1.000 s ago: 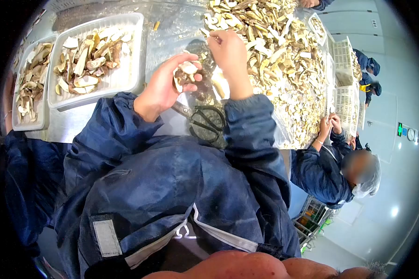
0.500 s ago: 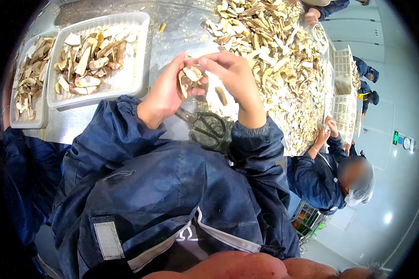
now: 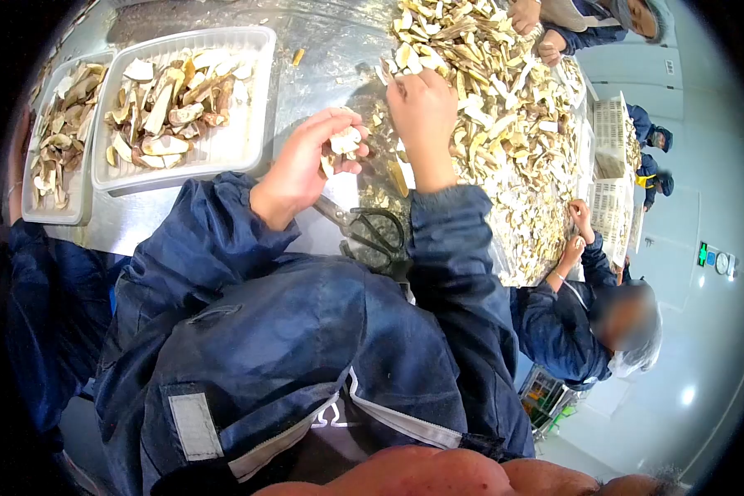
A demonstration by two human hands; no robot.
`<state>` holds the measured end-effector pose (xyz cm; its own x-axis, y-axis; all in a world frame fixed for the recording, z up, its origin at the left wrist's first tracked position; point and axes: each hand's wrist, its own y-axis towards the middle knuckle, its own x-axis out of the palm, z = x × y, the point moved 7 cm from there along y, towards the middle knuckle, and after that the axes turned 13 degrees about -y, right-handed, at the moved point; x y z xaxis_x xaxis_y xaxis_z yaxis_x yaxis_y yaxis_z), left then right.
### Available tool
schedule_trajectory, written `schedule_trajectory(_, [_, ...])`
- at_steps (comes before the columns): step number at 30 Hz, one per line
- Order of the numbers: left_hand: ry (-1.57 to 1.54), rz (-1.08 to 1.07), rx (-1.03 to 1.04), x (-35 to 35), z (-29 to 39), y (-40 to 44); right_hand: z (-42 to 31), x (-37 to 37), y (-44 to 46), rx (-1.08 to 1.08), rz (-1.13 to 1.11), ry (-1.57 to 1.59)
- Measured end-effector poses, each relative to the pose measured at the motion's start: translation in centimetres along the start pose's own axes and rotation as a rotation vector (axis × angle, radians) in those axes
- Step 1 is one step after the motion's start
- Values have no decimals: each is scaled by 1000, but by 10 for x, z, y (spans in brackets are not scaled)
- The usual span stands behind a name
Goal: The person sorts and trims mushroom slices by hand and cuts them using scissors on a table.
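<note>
Several dried mushroom slices (image 3: 345, 142) are gathered in my left hand (image 3: 298, 165), its fingers curled around them over the table. My right hand (image 3: 426, 112) is at the near left edge of a large heap of mushroom slices (image 3: 504, 107), fingers bent and pinched, with a pale mushroom slice (image 3: 384, 73) at the thumb side. Just below the hands, a pair of scissors (image 3: 372, 231) with black handles lies on the table, partly beside my right sleeve. A brownish mushroom piece (image 3: 398, 178) rests next to my right wrist.
Two plastic trays of slices, a wide tray (image 3: 264, 107) and a narrower tray (image 3: 74, 219), stand to the left. A co-worker's hands (image 3: 579, 227) are at the heap's right edge; another person's hand (image 3: 551, 47) is at its far side. White crates (image 3: 610, 132) stand beyond.
My right hand has left my left hand and moved up to the edge of the heap. My left hand still holds slices, slightly lower. A person at the far side has leaned further into view.
</note>
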<state>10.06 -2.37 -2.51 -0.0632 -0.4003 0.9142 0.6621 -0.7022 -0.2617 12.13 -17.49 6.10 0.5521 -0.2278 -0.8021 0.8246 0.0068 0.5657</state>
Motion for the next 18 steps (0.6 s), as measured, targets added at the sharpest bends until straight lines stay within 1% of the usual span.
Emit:
schedule_trajectory(3, [-15, 40, 45, -2, 1, 1, -1, -23, -15, 244, -232, 472])
schedule_trajectory(5, [-77, 75, 66, -1, 0, 2, -12, -41, -18, 260, -435, 703])
schedule_trajectory(6, [-109, 54, 68, 0, 0, 3, -16, -42, -20, 268, -535, 818])
schedule_trajectory(9, [-125, 70, 75, 4, 3, 1, 1, -27, -8, 333, -469, 778])
schedule_trajectory(10, [-77, 44, 96, -2, 2, 3, 12, -19, 2, 331, -397, 622])
schedule_trajectory(11, [-70, 38, 74, -5, -1, 4, 21, -5, 11, 368, -443, 469])
schedule_trajectory(13, [-52, 31, 34, -7, -1, 4, 24, 21, 21, 246, -273, 349])
schedule_trajectory(16, [-101, -4, 8, -3, 1, 3, 11, 41, 28, 70, -210, 28])
schedule_trajectory(18, [-123, -22, 2, -3, 2, 3, 11, 48, 26, 77, -204, 41])
